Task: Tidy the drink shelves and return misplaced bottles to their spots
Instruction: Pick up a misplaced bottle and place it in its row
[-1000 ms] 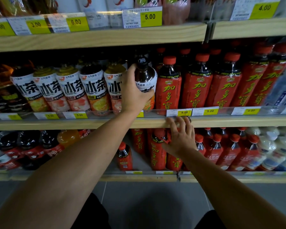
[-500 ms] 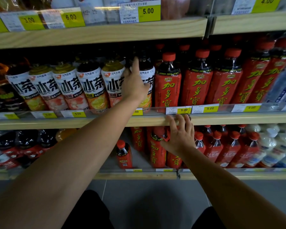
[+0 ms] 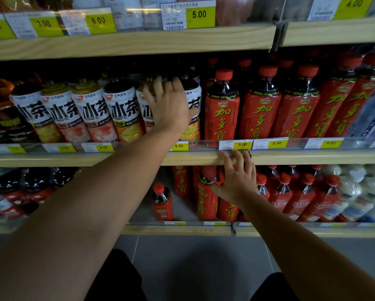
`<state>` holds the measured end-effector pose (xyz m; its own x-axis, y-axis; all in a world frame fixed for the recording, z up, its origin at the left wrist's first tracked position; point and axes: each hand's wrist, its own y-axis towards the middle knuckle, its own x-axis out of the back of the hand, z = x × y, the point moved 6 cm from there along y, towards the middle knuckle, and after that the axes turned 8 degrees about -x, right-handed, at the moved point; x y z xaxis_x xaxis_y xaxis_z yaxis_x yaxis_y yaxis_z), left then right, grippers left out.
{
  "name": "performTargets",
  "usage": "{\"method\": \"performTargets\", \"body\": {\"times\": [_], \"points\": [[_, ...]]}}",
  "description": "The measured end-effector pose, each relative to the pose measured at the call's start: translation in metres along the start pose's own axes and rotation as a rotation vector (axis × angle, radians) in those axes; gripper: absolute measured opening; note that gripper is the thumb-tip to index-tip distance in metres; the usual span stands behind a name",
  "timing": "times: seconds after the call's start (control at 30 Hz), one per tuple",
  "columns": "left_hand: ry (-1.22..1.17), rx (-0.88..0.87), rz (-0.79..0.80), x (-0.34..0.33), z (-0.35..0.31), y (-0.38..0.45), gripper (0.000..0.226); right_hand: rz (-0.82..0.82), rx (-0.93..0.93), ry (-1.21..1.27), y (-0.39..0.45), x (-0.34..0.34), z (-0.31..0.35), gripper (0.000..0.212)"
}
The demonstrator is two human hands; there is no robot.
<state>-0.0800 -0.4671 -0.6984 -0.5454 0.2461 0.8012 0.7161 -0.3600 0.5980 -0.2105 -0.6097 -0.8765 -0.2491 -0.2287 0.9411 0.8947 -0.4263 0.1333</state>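
Left hand (image 3: 171,105) is up on the middle shelf (image 3: 121,159), fingers spread wide and laid flat against a white tea bottle (image 3: 193,114) at the right end of the white row, hard beside the red bottles (image 3: 222,109). That bottle stands upright, touching its neighbours. Right hand (image 3: 236,179) sits lower, fingers loosely splayed, tips touching the shelf's front edge beneath a 5.00 tag (image 3: 242,145), the palm in front of tall red bottles on the bottom shelf (image 3: 178,230). One small red bottle (image 3: 161,202) stands alone just left of them.
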Motion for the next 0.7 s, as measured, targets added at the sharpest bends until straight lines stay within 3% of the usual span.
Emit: {"method": "performTargets", "body": {"times": [0.27, 0.7], "points": [[-0.05, -0.055, 0.146, 0.001, 0.017, 0.019, 0.092, -0.004, 0.001, 0.001, 0.001, 0.0, -0.001, 0.106], [-0.022, -0.095, 0.109, 0.005, 0.017, 0.018, 0.083, 0.009, -0.02, 0.019, 0.0, 0.001, 0.001, 0.104]]}}
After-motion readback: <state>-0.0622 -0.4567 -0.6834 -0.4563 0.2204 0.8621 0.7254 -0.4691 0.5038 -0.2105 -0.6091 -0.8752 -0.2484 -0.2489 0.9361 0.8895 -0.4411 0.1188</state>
